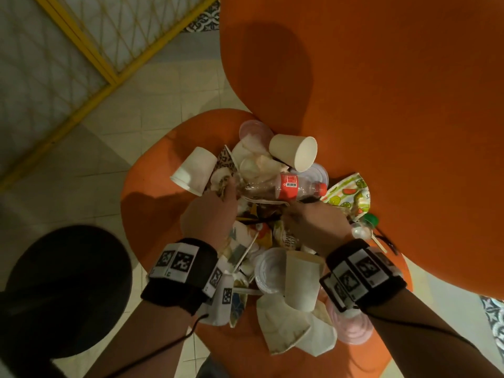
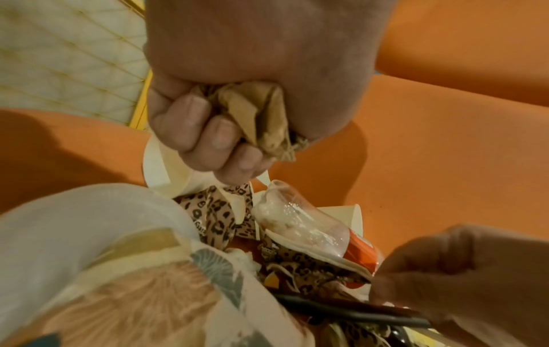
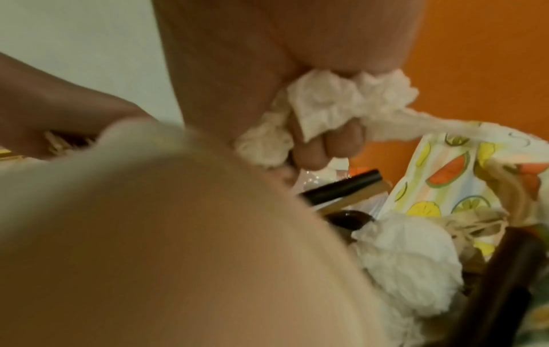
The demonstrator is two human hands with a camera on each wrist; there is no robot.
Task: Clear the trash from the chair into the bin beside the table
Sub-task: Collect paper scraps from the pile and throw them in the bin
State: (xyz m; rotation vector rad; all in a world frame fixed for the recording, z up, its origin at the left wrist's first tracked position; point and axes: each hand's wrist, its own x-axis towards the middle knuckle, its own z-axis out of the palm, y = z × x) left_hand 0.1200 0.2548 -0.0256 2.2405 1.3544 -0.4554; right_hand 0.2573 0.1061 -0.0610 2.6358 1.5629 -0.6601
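Note:
A heap of trash covers the orange chair seat (image 1: 152,214): paper cups (image 1: 296,151), a clear plastic bottle with a red label (image 1: 286,186), a fruit-print paper plate (image 1: 350,193), lids and napkins. My left hand (image 1: 210,214) is in the middle of the heap and grips a crumpled brown paper (image 2: 255,117) in its fist. My right hand (image 1: 313,222) is beside it, fingers curled round a crumpled white tissue (image 3: 326,101). A leopard-print paper (image 2: 214,211) lies just under the left hand.
A black round bin (image 1: 65,290) stands on the tiled floor at the lower left, beside the chair. The orange chair back (image 1: 381,91) rises behind the heap. A yellow lattice frame (image 1: 90,45) leans at the upper left.

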